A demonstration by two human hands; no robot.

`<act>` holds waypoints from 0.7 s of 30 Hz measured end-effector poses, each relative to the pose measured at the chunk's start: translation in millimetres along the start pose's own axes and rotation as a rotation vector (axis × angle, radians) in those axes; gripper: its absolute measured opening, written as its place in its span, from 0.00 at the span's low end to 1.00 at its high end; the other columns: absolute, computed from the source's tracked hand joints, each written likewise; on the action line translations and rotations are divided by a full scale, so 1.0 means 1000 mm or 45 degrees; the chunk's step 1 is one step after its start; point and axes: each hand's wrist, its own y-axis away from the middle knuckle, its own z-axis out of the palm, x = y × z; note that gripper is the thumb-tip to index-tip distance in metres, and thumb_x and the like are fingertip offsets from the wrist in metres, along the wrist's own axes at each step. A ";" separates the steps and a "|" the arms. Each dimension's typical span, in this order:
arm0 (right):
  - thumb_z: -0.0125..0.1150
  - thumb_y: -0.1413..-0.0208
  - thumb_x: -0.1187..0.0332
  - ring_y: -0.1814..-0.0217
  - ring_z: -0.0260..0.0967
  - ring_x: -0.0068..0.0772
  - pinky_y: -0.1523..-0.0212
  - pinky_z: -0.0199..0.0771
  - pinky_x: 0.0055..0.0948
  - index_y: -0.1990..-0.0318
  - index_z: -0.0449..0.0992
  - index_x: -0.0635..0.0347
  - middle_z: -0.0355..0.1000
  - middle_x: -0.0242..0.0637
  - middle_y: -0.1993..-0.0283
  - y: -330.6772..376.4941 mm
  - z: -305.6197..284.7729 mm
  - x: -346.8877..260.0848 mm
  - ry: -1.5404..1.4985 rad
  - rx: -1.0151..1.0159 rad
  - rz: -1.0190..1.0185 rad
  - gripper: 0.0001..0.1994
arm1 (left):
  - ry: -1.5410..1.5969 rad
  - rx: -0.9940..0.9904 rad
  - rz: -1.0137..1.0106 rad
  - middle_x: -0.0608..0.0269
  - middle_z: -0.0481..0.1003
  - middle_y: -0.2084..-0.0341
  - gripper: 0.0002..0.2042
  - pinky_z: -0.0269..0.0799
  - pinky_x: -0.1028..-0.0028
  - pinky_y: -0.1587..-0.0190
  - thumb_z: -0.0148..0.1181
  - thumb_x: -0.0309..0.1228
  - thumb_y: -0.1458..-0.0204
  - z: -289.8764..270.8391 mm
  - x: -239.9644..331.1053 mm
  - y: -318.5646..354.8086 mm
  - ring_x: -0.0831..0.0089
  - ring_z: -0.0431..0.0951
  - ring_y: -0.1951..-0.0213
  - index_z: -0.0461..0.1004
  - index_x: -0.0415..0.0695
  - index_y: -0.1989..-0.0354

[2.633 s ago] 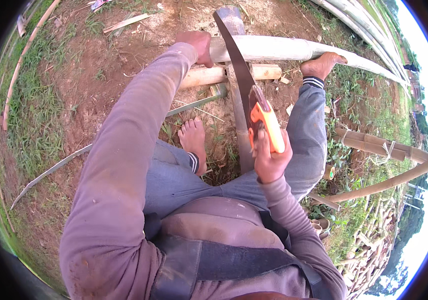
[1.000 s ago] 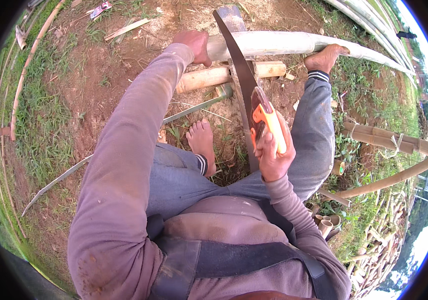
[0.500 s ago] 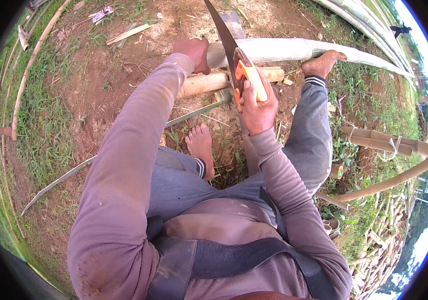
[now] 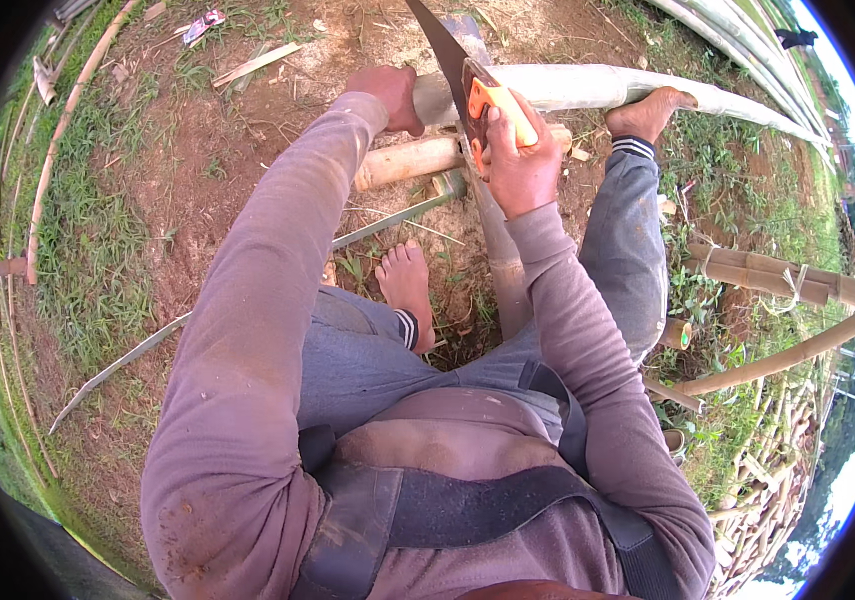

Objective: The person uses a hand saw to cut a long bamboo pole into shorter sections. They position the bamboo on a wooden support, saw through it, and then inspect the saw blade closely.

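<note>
Handsaw (image 4: 468, 85), orange-handled, at upper centre of frame: right hand (image 4: 518, 160) clenched on its grip, blade across pale bamboo pole (image 4: 588, 88); left hand (image 4: 388, 95) grasps pole end; bare foot (image 4: 653, 112) pins pole at upper right

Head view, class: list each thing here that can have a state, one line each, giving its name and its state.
Left hand: closed over the pale bamboo pole.
Right hand: shut around the saw's orange handle.
Saw: blade set across the pole.
Pale bamboo pole: lying flat, pinned under the right foot.
Right foot: bare, on the pole.
Left foot: bare, on the soil.
Short bamboo log: lying under the pole.
</note>
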 end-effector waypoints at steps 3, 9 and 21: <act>0.61 0.33 0.65 0.53 0.75 0.25 0.56 0.78 0.25 0.37 0.71 0.72 0.78 0.42 0.50 0.075 -0.036 0.009 0.047 0.002 0.061 0.23 | 0.010 0.004 -0.008 0.51 0.83 0.54 0.33 0.81 0.58 0.47 0.76 0.47 0.58 0.000 -0.005 -0.011 0.54 0.84 0.52 0.76 0.40 0.45; 0.58 0.31 0.59 0.43 0.77 0.35 0.52 0.81 0.26 0.32 0.66 0.76 0.75 0.51 0.40 0.188 -0.102 0.004 0.181 -0.025 0.096 0.29 | -0.004 -0.030 -0.016 0.53 0.84 0.55 0.29 0.82 0.58 0.48 0.77 0.47 0.55 0.007 0.002 0.005 0.55 0.86 0.54 0.79 0.42 0.49; 0.60 0.32 0.64 0.45 0.76 0.35 0.45 0.79 0.35 0.33 0.68 0.74 0.76 0.49 0.42 0.144 -0.070 0.009 0.093 0.066 0.062 0.26 | -0.003 -0.033 0.019 0.54 0.84 0.55 0.30 0.81 0.60 0.47 0.76 0.48 0.54 0.006 0.003 0.001 0.57 0.85 0.53 0.77 0.42 0.46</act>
